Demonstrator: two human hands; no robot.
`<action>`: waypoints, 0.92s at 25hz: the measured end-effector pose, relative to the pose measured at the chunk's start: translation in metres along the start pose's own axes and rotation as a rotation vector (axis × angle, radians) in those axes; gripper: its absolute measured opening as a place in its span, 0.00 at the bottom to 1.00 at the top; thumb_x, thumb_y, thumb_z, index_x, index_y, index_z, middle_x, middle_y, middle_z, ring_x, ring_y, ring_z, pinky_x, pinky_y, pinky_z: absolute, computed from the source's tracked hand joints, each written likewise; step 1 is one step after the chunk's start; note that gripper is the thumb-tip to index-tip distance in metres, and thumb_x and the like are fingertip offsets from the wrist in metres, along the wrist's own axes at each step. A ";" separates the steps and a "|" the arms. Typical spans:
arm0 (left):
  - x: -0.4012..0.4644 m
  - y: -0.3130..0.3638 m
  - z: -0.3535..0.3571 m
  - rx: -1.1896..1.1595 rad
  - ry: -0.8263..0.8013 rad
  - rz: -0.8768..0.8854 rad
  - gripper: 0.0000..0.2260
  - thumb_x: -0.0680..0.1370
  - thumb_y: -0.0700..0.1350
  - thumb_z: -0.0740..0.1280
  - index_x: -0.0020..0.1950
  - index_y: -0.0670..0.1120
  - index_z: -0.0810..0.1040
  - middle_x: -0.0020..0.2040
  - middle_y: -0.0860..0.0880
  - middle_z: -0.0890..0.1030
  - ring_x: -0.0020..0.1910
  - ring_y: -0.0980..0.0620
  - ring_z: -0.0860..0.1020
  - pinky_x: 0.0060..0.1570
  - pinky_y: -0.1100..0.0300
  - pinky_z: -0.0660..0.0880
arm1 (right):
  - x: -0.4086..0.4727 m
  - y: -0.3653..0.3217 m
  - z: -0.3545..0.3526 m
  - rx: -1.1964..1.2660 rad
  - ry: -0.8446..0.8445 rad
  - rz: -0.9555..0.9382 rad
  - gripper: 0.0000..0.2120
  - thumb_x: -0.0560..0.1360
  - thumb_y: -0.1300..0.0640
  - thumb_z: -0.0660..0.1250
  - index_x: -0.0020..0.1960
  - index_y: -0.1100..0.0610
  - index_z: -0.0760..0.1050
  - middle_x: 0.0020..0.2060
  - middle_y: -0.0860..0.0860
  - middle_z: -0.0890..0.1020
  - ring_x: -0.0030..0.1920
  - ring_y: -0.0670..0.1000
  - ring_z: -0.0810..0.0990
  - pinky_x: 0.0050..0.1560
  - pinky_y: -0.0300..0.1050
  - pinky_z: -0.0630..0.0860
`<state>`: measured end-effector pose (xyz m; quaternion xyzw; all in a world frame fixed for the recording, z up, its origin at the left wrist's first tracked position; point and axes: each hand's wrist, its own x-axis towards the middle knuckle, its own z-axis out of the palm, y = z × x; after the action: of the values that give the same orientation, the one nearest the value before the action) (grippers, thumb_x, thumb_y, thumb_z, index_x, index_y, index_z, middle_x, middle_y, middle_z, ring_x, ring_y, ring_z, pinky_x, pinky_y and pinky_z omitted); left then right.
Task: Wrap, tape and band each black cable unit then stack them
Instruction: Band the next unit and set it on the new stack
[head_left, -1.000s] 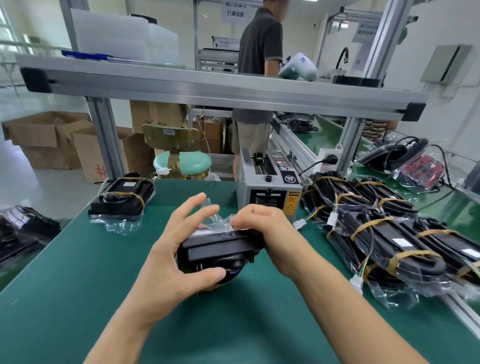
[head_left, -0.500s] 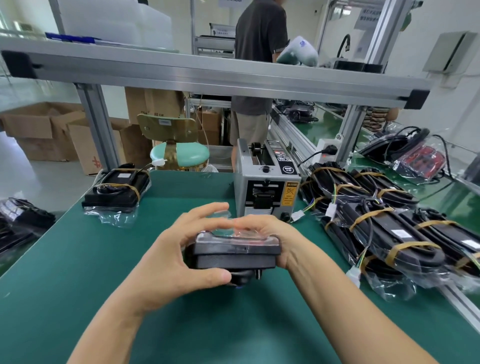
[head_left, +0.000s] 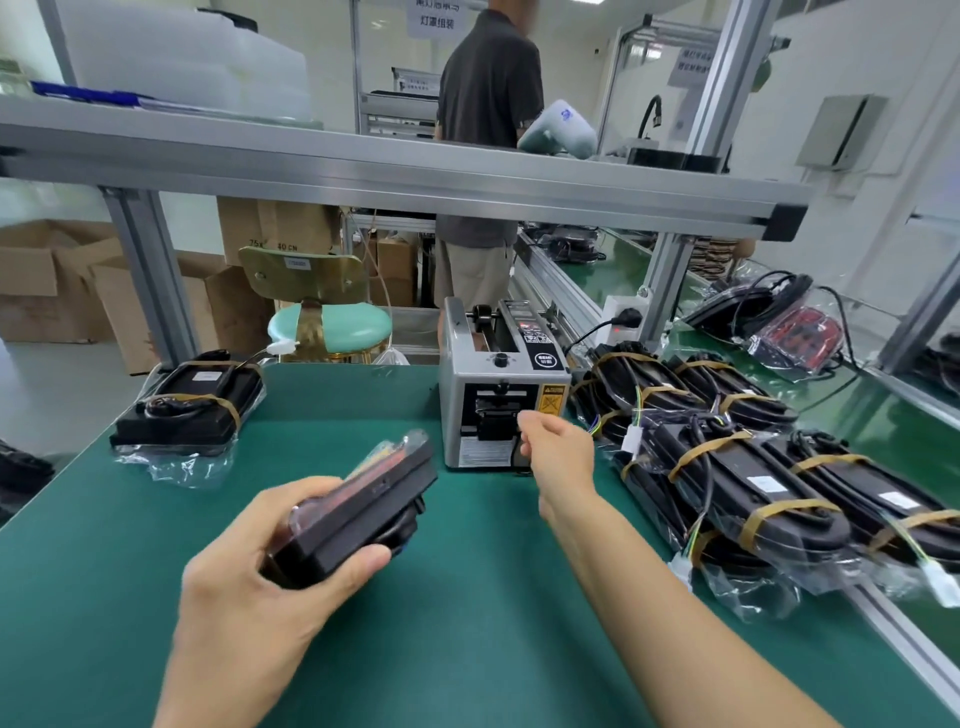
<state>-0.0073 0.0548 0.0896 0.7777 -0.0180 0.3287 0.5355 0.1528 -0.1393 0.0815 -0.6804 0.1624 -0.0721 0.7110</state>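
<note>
Above the middle of the green counter (head_left: 156, 519), a plastic-wrapped black cable unit (head_left: 358, 512) is gripped at its near end by the left hand (head_left: 260, 597); it is judged stiff, its film slippery. The right hand (head_left: 558, 452), fingers curled, is held at the grey tape dispenser (head_left: 498, 400); whether tape is pinched cannot be told.

Left hand (head_left: 249, 597) clamped, thumb forward; right hand (head_left: 558, 452) outstretched — fingers (head_left: 530, 422) curled, pinching.

One wrapped black unit (head_left: 358, 512) sits at 6 o'clock, one banded unit (head_left: 189, 402) at 10 o'clock, perhaps five banded units (head_left: 737, 473) heaped at 3 o'clock, and one tape dispenser (head_left: 501, 384) at 12 o'clock.
</note>
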 end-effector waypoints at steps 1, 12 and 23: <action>-0.003 -0.001 0.004 0.025 -0.003 0.006 0.22 0.55 0.51 0.79 0.47 0.59 0.80 0.44 0.58 0.82 0.39 0.64 0.77 0.46 0.80 0.69 | 0.005 -0.003 0.004 -0.031 0.032 -0.020 0.04 0.75 0.59 0.67 0.45 0.56 0.81 0.35 0.48 0.79 0.38 0.48 0.73 0.43 0.40 0.74; -0.008 -0.002 0.015 0.104 -0.045 0.045 0.23 0.57 0.53 0.77 0.50 0.57 0.80 0.47 0.59 0.81 0.44 0.58 0.78 0.49 0.66 0.72 | 0.040 -0.007 0.037 0.028 0.192 0.144 0.11 0.67 0.62 0.75 0.34 0.57 0.73 0.35 0.53 0.80 0.40 0.55 0.78 0.42 0.47 0.76; -0.006 -0.005 0.016 0.039 0.045 -0.045 0.23 0.58 0.46 0.82 0.49 0.59 0.80 0.45 0.60 0.82 0.44 0.59 0.79 0.46 0.73 0.71 | -0.087 -0.029 -0.009 0.110 -0.620 -0.087 0.04 0.66 0.50 0.73 0.39 0.48 0.84 0.53 0.34 0.82 0.54 0.31 0.77 0.49 0.29 0.69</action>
<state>-0.0021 0.0417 0.0793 0.7807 0.0181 0.3341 0.5277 0.0717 -0.1214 0.1214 -0.6370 -0.0954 0.0997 0.7584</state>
